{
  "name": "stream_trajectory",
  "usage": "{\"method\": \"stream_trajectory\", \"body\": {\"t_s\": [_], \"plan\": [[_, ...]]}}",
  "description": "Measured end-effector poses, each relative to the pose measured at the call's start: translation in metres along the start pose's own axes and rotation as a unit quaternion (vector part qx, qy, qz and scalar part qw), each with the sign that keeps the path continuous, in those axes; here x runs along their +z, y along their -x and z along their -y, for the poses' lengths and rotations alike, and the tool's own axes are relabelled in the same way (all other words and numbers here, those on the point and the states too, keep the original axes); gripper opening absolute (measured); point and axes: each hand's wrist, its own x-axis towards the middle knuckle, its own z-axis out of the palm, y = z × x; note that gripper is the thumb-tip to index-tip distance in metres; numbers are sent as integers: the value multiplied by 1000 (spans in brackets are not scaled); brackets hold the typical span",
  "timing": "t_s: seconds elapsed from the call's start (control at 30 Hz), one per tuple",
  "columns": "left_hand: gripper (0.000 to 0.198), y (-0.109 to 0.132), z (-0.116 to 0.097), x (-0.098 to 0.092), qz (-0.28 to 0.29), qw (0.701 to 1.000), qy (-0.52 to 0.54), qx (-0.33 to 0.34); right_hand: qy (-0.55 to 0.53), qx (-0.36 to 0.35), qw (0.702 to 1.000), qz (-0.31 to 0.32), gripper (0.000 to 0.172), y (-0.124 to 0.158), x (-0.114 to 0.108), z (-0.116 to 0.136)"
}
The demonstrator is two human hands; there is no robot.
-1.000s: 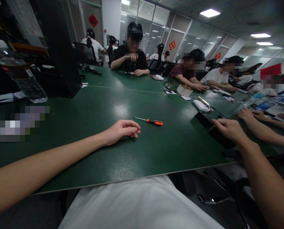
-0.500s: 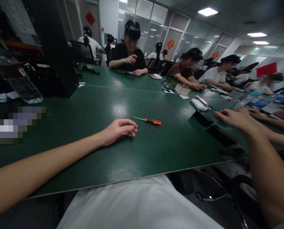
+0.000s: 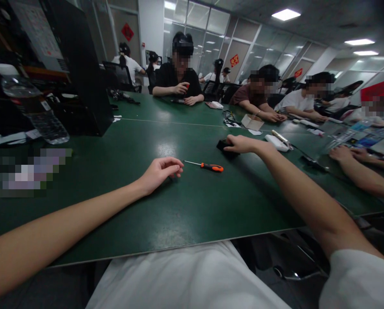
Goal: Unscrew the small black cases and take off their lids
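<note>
A screwdriver (image 3: 211, 167) with an orange and black handle lies on the green table (image 3: 179, 214), its thin shaft pointing left. The shaft's tip is close to the fingertips of my left hand (image 3: 163, 172), which rests on the table with fingers loosely curled and apart, holding nothing. Beyond the screwdriver and to its right, my right hand (image 3: 242, 144) grips a small black object (image 3: 224, 146) from above, at or just over the tabletop. The hand covers part of that object.
At the left stand a plastic bottle (image 3: 39, 107) and a tall black case (image 3: 82, 68). A small open box (image 3: 252, 122) and a white case (image 3: 276, 143) lie at the back right. Another person's hands (image 3: 343, 153) rest at the right; people sit opposite.
My right hand has moved left from the table's right side and now holds a black object. The black pieces seen there before no longer show at that spot. My left hand stays almost unchanged.
</note>
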Motion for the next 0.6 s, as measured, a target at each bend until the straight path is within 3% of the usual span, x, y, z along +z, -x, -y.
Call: {"method": "stream_trajectory", "body": {"t_s": [0.13, 0.3, 0.43, 0.6], "plan": [[27, -4, -2, -13, -65, 979, -172, 89, -7, -116, 993, -17, 34, -21, -10, 74], [43, -7, -2, -22, -112, 934, -311, 135, -32, -247, 968, -26, 35, -9, -16, 137], [51, -8, 0, -22, -103, 926, -333, 148, -52, -333, 942, -15, 34, 20, -18, 161], [45, -5, -3, -18, 6, 931, -342, 127, -80, -380, 922, 7, 50, 63, -13, 152]]}}
